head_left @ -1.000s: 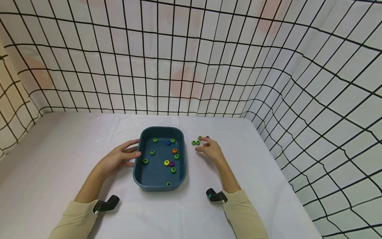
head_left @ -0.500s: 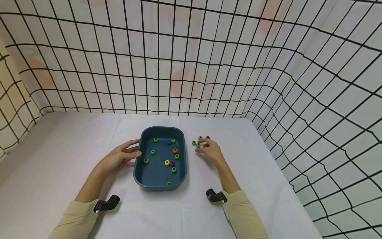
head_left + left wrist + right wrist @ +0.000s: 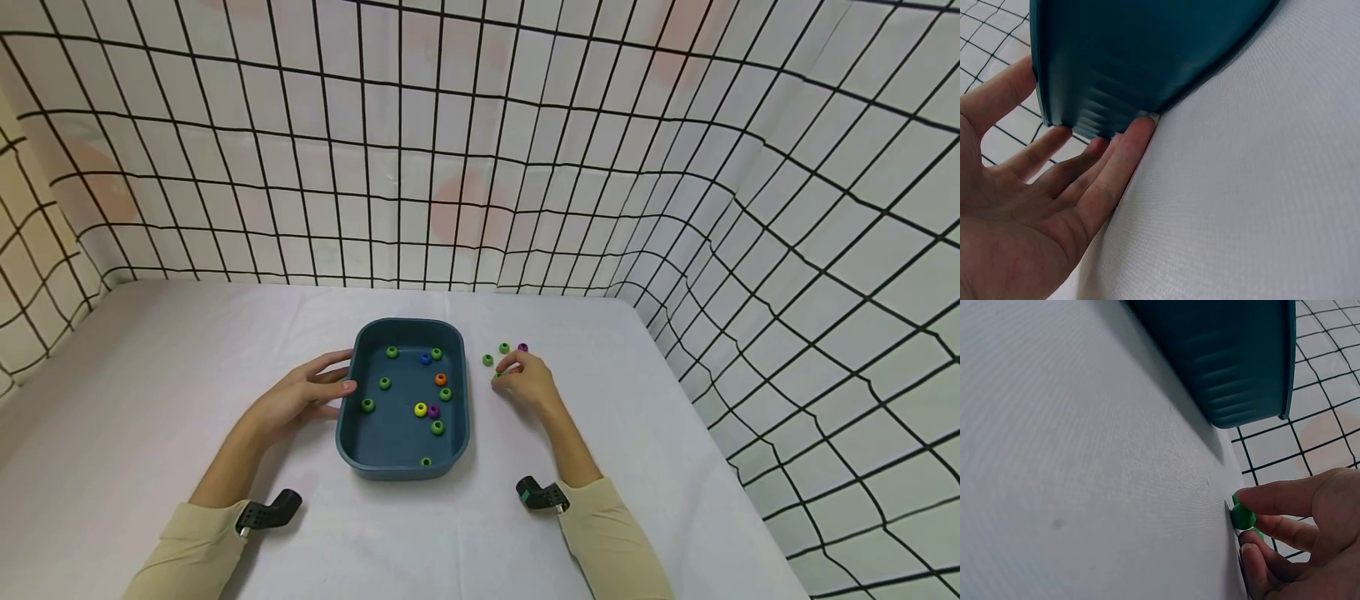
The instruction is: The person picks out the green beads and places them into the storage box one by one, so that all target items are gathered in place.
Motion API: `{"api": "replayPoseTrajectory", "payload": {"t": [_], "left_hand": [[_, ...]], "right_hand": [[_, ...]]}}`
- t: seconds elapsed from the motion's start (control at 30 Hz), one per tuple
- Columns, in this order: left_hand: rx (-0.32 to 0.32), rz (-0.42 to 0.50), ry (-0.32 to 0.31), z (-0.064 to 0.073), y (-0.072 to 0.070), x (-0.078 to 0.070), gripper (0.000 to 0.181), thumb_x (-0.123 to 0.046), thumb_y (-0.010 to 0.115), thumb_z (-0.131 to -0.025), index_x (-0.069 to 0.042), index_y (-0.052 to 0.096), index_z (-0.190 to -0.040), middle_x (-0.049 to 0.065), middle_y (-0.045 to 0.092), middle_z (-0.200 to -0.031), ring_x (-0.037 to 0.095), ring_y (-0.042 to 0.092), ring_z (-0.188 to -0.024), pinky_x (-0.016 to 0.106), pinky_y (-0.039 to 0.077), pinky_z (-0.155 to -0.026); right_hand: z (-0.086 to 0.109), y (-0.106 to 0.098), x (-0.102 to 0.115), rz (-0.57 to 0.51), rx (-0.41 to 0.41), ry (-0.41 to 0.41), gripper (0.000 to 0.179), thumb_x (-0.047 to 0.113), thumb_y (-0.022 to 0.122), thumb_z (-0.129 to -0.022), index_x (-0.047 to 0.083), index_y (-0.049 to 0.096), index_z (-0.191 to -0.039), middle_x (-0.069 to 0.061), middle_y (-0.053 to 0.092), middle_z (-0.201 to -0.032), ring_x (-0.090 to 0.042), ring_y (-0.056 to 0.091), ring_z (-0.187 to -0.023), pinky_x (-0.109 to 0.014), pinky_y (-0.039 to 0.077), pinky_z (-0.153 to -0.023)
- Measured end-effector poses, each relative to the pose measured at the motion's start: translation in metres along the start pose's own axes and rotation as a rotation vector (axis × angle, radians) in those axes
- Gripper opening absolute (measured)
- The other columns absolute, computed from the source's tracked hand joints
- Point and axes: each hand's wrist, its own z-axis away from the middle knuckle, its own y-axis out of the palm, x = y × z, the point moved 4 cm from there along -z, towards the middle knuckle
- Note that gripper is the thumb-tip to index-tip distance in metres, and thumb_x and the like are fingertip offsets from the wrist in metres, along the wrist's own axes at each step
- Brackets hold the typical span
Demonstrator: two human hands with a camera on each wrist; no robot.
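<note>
A dark blue rectangular tub (image 3: 402,472) sits on the white cloth, with several ring-like beads scattered over its floor, mostly green, such as one green bead (image 3: 367,406). My left hand (image 3: 292,402) holds the tub's left side: the thumb laps over the rim and the fingers (image 3: 1116,169) lie along the outer wall, little finger near the cloth. Right of the tub, my right hand (image 3: 529,383) pinches a green bead (image 3: 1243,517) between thumb and fingers, low at the cloth. Just beyond it lie two more green beads (image 3: 504,347) and a purple bead (image 3: 522,347).
Inside the tub are also a yellow bead (image 3: 421,410), a purple one, an orange bead (image 3: 440,380) and a blue bead (image 3: 426,359). Black netting (image 3: 397,200) stands behind the table and along its right side. Black wrist cameras (image 3: 270,512) sit at both cuffs.
My right fingers have drawn one green bead toward me, away from the others, and closed on it. The purple bead behind them has come into fuller view. My left hand stays in place.
</note>
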Motion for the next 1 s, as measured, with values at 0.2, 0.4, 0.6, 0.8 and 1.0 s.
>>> {"api": "replayPoseTrajectory", "payload": {"t": [0.2,0.4,0.6,0.8,1.0], "left_hand": [[-0.003,-0.003,-0.003,-0.001,0.000,0.001,0.079,-0.024,0.065,-0.099,-0.013,0.020,-0.163,0.020,0.016,-0.169,0.043,0.039,-0.146,0.038,0.057,-0.096],[-0.009,-0.013,-0.004,0.000,0.000,0.002,0.082,-0.028,0.067,-0.098,-0.014,0.020,-0.163,0.020,0.015,-0.169,0.043,0.039,-0.146,0.038,0.058,-0.096],[-0.009,-0.013,0.000,0.000,0.000,0.001,0.081,-0.027,0.067,-0.098,-0.014,0.021,-0.163,0.020,0.016,-0.169,0.043,0.039,-0.146,0.038,0.058,-0.096],[-0.006,-0.007,0.000,-0.001,0.000,0.001,0.082,-0.028,0.068,-0.097,-0.014,0.020,-0.163,0.020,0.017,-0.169,0.043,0.040,-0.146,0.038,0.057,-0.096],[-0.003,-0.004,-0.001,-0.001,0.000,0.001,0.082,-0.027,0.067,-0.098,-0.013,0.020,-0.163,0.020,0.017,-0.169,0.043,0.039,-0.146,0.039,0.057,-0.096]], "right_hand": [[0.003,0.000,0.002,0.025,0.004,-0.017,0.015,0.014,0.079,-0.083,0.008,0.072,-0.095,-0.009,0.068,-0.085,-0.023,0.059,-0.081,-0.033,0.046,-0.074],[0.007,-0.001,0.010,-0.012,0.018,-0.031,0.016,0.013,0.079,-0.083,0.007,0.073,-0.097,-0.008,0.071,-0.082,-0.017,0.062,-0.069,-0.026,0.047,-0.062],[0.016,-0.003,0.032,-0.093,0.045,-0.094,0.016,0.015,0.079,-0.085,0.008,0.073,-0.098,-0.008,0.074,-0.087,-0.021,0.066,-0.070,-0.026,0.050,-0.060],[0.030,0.000,0.056,-0.167,0.081,-0.149,0.014,0.015,0.078,-0.088,0.008,0.072,-0.099,-0.008,0.071,-0.086,-0.026,0.068,-0.074,-0.042,0.059,-0.074],[0.044,0.011,0.072,-0.202,0.148,-0.188,0.013,0.014,0.076,-0.090,0.009,0.071,-0.101,-0.008,0.070,-0.090,-0.022,0.066,-0.078,-0.051,0.059,-0.083]]}}
